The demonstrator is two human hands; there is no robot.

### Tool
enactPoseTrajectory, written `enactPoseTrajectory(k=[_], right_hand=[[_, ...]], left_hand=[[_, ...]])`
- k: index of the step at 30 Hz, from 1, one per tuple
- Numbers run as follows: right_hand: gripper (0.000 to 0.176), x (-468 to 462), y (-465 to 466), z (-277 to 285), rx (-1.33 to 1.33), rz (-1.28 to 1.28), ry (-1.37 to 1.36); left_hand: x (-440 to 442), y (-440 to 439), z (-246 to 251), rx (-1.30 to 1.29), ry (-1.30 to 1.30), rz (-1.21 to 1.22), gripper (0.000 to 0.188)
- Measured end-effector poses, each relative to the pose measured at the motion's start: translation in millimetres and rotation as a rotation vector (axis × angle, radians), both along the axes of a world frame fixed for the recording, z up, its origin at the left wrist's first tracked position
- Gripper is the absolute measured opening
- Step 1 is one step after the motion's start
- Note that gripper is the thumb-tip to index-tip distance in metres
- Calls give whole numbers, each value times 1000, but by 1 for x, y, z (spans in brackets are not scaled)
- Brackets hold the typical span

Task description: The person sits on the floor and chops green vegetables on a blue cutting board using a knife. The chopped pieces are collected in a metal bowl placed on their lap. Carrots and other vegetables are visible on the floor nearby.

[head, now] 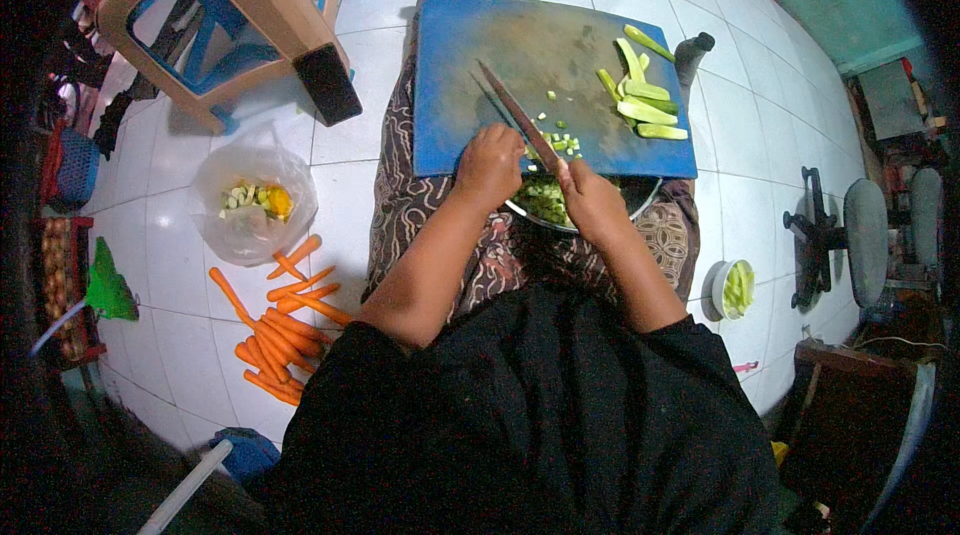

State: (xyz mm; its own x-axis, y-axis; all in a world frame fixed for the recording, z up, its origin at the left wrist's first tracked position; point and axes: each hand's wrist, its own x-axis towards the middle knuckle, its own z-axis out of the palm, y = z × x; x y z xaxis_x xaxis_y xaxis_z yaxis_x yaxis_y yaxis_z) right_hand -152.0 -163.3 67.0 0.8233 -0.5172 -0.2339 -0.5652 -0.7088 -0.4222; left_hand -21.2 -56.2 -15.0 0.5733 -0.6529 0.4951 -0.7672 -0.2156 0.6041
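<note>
My right hand grips a kitchen knife, its long blade slanting to the upper left over a blue cutting board. Beside the blade, at the board's near edge, rests my left hand with curled fingers; whether anything is inside them is hidden. Small diced green pieces lie between the hands and further up the board. At the right side is a pile of cucumber strips. Partly under the board, a bowl of chopped pieces sits in my lap.
On the tiled floor at left are carrots and a clear plastic bag with scraps. A beige plastic stool stands beyond, a dark phone-like slab at its edge. To the right is a white bowl of pale green pieces.
</note>
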Motion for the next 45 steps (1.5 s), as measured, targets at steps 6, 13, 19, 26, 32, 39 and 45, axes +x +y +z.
enactPoseTrajectory(k=[6,13,19,26,32,39,45], right_hand=[[40,-3,10,-22,-58,-30,-52],[41,-3,-59,-12,240,-13,-30],[25,21,-108,-1,-221,17,106],[29,12,-125,-22,-277,356,-25],[28,-27,-133,-12,-282,449,26],[22,-72,-129,-3,-249,365,-17],[21,-81,-113,-23,-244,272,-167]], left_hand=[[-3,-5,-2,-38,17,20,5],[-1,2,-8,5,-32,-58,16],[-8,-2,3,-1,-33,-91,25],[-21,7,25,-103,224,-257,15],[-34,15,53,-251,121,-179,12],[-24,14,36,-216,103,-64,19],[-14,16,29,-368,253,71,34]])
